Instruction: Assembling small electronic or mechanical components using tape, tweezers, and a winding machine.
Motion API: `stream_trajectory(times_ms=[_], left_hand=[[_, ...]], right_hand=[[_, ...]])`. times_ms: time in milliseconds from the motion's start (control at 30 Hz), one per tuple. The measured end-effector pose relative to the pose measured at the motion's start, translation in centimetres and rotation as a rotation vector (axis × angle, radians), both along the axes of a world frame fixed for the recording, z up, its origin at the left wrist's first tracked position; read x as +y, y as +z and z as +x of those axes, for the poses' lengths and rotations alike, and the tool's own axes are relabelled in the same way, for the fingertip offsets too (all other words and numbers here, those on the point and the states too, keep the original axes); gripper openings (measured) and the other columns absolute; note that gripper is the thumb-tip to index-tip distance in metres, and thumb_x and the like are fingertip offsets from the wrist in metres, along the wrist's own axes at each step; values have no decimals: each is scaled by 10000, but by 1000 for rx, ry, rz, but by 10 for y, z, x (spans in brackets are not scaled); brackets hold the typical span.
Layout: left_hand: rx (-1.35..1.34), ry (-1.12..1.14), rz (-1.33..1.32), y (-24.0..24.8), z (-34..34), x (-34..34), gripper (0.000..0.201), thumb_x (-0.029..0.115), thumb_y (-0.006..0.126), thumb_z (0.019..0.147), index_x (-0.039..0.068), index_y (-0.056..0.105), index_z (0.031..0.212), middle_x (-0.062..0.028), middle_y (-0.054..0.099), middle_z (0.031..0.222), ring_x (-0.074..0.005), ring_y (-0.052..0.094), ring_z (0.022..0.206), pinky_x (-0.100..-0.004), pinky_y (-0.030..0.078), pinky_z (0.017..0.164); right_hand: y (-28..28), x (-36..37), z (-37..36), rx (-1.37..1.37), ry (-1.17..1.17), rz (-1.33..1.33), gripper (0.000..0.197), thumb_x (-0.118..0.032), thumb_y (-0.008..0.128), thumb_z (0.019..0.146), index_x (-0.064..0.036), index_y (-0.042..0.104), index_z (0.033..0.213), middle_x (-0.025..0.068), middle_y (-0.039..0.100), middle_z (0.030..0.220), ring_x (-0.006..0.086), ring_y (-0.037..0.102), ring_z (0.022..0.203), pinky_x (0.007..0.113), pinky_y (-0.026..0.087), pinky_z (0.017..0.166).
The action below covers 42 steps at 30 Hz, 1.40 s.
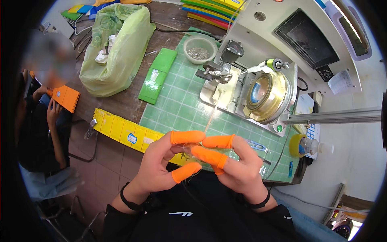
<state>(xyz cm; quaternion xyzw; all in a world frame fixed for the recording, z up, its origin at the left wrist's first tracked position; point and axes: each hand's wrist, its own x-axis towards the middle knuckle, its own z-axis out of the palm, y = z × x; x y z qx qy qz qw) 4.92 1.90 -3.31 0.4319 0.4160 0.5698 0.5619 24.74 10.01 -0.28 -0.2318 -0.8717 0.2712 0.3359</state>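
Note:
Orange finger cots cover fingertips on both my hands, which meet over the near edge of the green mat (181,97). Fine, hair-like wire (198,144) shows between the fingertips, with loose strands curling below. My right hand (238,159) pinches it with thumb and finger close together. My left hand (159,159) is curled around the same strands; its index tip meets the right fingertips, while its thumb stands apart below. A pale thin strand (210,120) runs from my fingertips toward the bench machine's metal fixture (223,94). Exactly where each finger grips is partly hidden.
A machine with a dark screen (306,38) and round brass-coloured part (266,97) stands at right. A bowl of small metal pieces (199,48), green strip (158,76), yellow strip (121,130) and plastic bag (125,64) lie leftward. Another person (42,125) handles an orange strip.

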Motion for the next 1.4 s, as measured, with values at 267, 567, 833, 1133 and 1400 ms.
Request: stream_trajectory(times_ms=[267, 567, 833, 1133, 1400], left_hand=[[464, 192, 162, -13, -16, -8, 269, -37, 760, 889, 39, 701, 1141, -104, 678, 1155, -228, 703, 989, -331, 553, 828], [-232, 96, 95, 4, -1, -15, 499, -107, 725, 861, 15, 613, 1333, -92, 671, 1202, -206, 677, 1094, -333, 553, 941], [185, 64, 58, -5, -19, -15, 316, 10, 741, 949, -7, 665, 1255, -101, 681, 1175, -168, 693, 1050, -319, 555, 973], [-58, 43, 79, 10, -16, -13, 359, -27, 716, 947, 2, 646, 1298, -83, 680, 1161, -161, 661, 1081, -324, 542, 953], [-57, 27, 45, -11, -16, -10, 304, -16, 666, 973, -12, 630, 1274, -101, 640, 1251, -175, 645, 1189, -323, 526, 1010]], right_hand=[[12, -8, -19, 89, 25, -432, 391, 11, 824, 812, -53, 753, 1192, 153, 712, 1126, 288, 718, 935, 327, 590, 783], [10, -10, -14, 21, -99, -112, 219, -27, 885, 743, -67, 806, 942, 78, 767, 891, 215, 703, 706, 274, 545, 640], [13, -12, -30, -7, -104, 16, 227, -66, 872, 781, -55, 799, 996, 110, 761, 969, 238, 722, 776, 305, 570, 698], [6, -7, -16, 52, -82, 40, 273, 3, 876, 752, -72, 794, 1001, 124, 763, 911, 232, 719, 749, 290, 546, 630], [6, -15, -29, 97, -137, -156, 407, -183, 888, 796, -17, 760, 1144, 122, 762, 985, 316, 724, 872, 353, 567, 779]])
